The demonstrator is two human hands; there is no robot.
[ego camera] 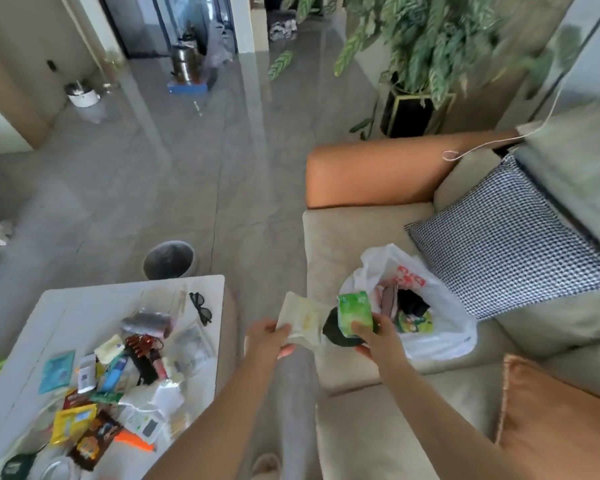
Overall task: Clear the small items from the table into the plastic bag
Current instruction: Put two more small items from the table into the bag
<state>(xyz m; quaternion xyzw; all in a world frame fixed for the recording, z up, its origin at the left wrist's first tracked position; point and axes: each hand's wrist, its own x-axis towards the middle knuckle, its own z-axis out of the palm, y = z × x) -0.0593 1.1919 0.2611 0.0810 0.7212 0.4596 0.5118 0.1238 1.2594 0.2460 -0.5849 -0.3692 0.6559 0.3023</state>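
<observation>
A white plastic bag (440,323) with red print lies open on the sofa seat, with dark and pink things inside. My right hand (378,337) grips a green packet (354,313) and a black item just in front of the bag's mouth. My left hand (269,339) pinches a pale cream packet (303,318) between the table and the sofa. The white table (84,299) at lower left holds several small items: sachets, a yellow packet (71,422), a brown hair clip (140,342), black glasses (201,308), a grey roll (148,322).
A beige sofa (343,237) with an orange armrest, a checked cushion (510,244) and an orange cushion (561,417) fills the right. A round bin (169,259) stands on the floor behind the table. A potted plant (430,46) stands behind the sofa.
</observation>
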